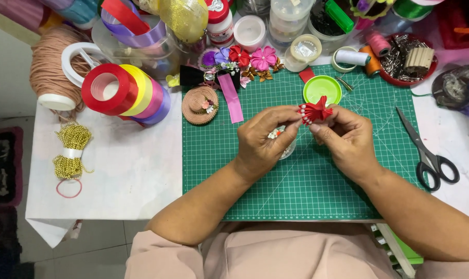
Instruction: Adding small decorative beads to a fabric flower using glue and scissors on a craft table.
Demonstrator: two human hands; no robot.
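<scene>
A small red ribbon flower (315,111) sits just above the centre of the frame, pinched between both hands over the green cutting mat (296,191). Its folded petals fan out like a star with tips toward the upper right; a row of small white beads lines its left edge, running roughly top to bottom. It is too compact to show a clear long axis.

The left hand (263,139) closes its fingertips on the flower's beaded left side, and the right hand (345,139) pinches the right side, thumb and forefinger narrow around the ribbon. Under the left hand a small clear container (285,150) of beads is partly hidden.

Just beyond the flower lies one lime-green round lid (322,89). One pair of black-handled scissors (428,150) lies at the right edge of the mat, blades pointing to the upper left. One pink ribbon strip (232,98) and one round woven hat-shaped piece (199,105) rest at the mat's upper left corner. Left of these lies a stack of tape-like ribbon rolls (126,93), red foremost; four colours show. One bundle of gold bead chain (72,152) lies at the far left of the white table (131,170)
</scene>
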